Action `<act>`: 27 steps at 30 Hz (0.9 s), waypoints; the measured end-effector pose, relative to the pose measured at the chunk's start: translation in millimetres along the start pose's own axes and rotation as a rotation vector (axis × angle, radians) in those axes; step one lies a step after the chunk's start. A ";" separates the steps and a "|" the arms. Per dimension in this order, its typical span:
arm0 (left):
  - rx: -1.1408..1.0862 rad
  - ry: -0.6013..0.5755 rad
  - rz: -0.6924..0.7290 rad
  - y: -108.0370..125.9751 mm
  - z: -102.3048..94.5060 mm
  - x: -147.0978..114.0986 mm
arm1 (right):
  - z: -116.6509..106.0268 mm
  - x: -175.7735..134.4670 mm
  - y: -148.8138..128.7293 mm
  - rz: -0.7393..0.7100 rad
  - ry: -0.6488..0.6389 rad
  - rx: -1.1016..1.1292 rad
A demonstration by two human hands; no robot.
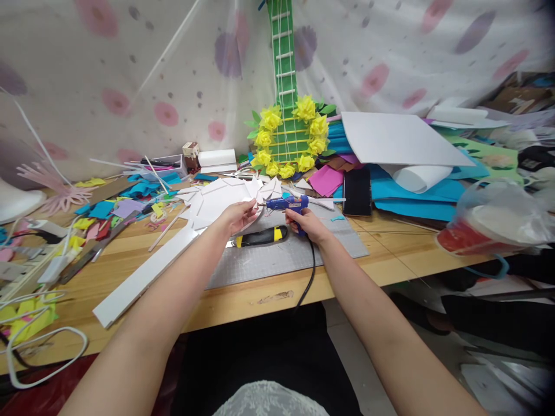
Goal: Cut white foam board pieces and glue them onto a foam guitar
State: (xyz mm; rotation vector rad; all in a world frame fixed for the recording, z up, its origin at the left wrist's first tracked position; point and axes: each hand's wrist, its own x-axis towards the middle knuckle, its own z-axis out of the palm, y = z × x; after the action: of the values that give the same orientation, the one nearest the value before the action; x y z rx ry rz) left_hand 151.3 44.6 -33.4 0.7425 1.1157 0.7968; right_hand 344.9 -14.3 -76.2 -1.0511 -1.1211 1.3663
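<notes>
My right hand (309, 223) is closed round the handle of a blue hot glue gun (287, 203), with a white glue stick poking out of its back end. The gun's nozzle points left at my left hand (241, 216), whose fingers are pinched together by the tip. A small white piece seems to be between those fingers, too small to make out fully. Beneath my hands lies a grey cutting mat (269, 263). A black and yellow utility knife (261, 237) rests on it, and white paper pieces (217, 202) are piled behind my left hand.
A green paper guitar with yellow flowers (286, 138) leans at the back. Coloured scraps (102, 209) and a long white strip (143, 277) lie left. A phone (357, 192), blue sheets (411, 196) and a red cup (481, 231) stand right. The gun's black cord (312, 271) crosses the table edge.
</notes>
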 end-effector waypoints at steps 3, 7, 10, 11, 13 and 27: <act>0.015 -0.016 -0.014 -0.6 -0.4 -0.2 | 0.0 0.1 0.2 0.002 0.023 0.009; 0.028 -0.015 -0.036 -1.5 -0.8 -0.1 | -0.7 0.6 0.5 -0.004 0.050 0.037; 0.069 0.006 -0.006 3.6 -3.5 -2.0 | -2.6 2.2 1.4 -0.032 0.093 0.059; 0.106 0.026 0.037 6.9 -5.6 -2.6 | -3.4 3.1 1.9 -0.043 0.107 0.068; 0.232 0.109 0.167 15.2 -12.2 -2.3 | -5.3 5.3 3.4 -0.053 0.137 0.088; 1.291 0.536 0.510 32.5 -25.3 50.6 | -9.4 9.6 4.0 -0.044 0.224 0.153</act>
State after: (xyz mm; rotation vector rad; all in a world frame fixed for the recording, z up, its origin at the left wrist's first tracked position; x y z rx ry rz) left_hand 133.3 107.2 -37.0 2.0260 1.9775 0.6291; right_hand 352.6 -4.1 -82.0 -1.0335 -0.8563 1.2445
